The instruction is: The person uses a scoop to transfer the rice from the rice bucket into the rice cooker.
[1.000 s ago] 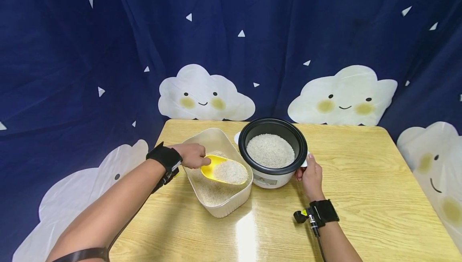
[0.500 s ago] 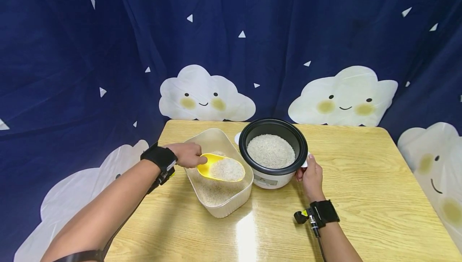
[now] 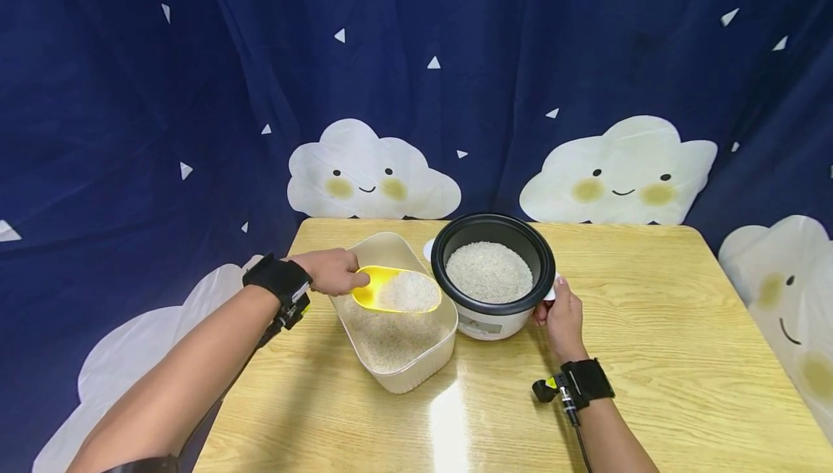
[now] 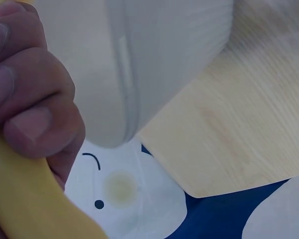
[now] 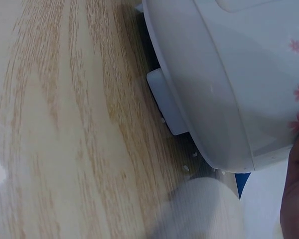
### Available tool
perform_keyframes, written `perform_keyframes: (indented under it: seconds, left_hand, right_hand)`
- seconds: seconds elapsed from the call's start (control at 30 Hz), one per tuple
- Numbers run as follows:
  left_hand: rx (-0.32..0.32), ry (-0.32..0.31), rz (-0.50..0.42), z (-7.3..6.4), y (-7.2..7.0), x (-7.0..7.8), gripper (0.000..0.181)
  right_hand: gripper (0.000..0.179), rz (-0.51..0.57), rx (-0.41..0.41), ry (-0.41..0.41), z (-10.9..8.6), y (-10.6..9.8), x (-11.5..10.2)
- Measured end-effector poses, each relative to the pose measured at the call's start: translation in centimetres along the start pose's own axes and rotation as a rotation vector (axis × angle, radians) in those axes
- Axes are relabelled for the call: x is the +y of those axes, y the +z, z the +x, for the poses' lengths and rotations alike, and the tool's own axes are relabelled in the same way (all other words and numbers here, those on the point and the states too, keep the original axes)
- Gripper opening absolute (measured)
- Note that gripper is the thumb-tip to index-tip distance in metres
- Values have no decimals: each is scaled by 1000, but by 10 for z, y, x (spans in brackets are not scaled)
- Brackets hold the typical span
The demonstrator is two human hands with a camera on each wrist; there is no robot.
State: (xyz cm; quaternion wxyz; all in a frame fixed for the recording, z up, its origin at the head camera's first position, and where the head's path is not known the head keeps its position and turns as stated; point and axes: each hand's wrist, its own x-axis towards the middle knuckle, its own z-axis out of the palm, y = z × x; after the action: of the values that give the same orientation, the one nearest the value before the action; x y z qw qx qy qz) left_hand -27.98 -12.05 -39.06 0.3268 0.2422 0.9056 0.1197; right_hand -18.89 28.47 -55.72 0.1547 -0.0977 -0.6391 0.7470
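Note:
My left hand grips the handle of a yellow scoop over a cream-coloured bin. White rice fills the front of the scoop. More rice lies in the bin below. In the left wrist view, curled fingers wrap the yellow handle. To the right of the bin stands a rice cooker, white outside with a black inner pot part-filled with rice. My right hand holds the white side handle of the cooker; in the right wrist view only its edge shows beside the flowered wall.
Both containers stand on a light wooden table. A few loose grains lie beside the cooker's foot. Behind the table hangs a dark blue curtain with smiling clouds. A cable runs from the right wrist camera.
The loaded scoop has moved up and slightly left over the bin with my left hand. My right hand has stayed at the cooker's handle.

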Motion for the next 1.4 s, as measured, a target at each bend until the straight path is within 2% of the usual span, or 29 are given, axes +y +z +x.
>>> perform_keyframes:
  seconds: [0.17, 0.43, 0.7, 0.93, 1.17, 1.4]
  left_hand:
    - [2, 0, -29, 3, -6, 6, 48]
    - [10, 5, -46, 15, -12, 17, 44]
    - [71, -30, -42, 31, -19, 36, 35]
    - [107, -31, 33, 49, -20, 51, 39]
    - [205, 12, 140, 61, -25, 69, 49]
    - [287, -18, 210, 68, -28, 85, 49]
  right_hand:
    - [60, -7, 2, 36, 0, -4, -1]
    - [59, 1, -4, 56, 2, -8, 3]
    - [62, 1, 12, 16, 1, -8, 2]
    - [58, 7, 1, 16, 1, -9, 2]
    - [56, -18, 14, 34, 1, -9, 0]
    - [58, -3, 11, 9, 0, -6, 0]
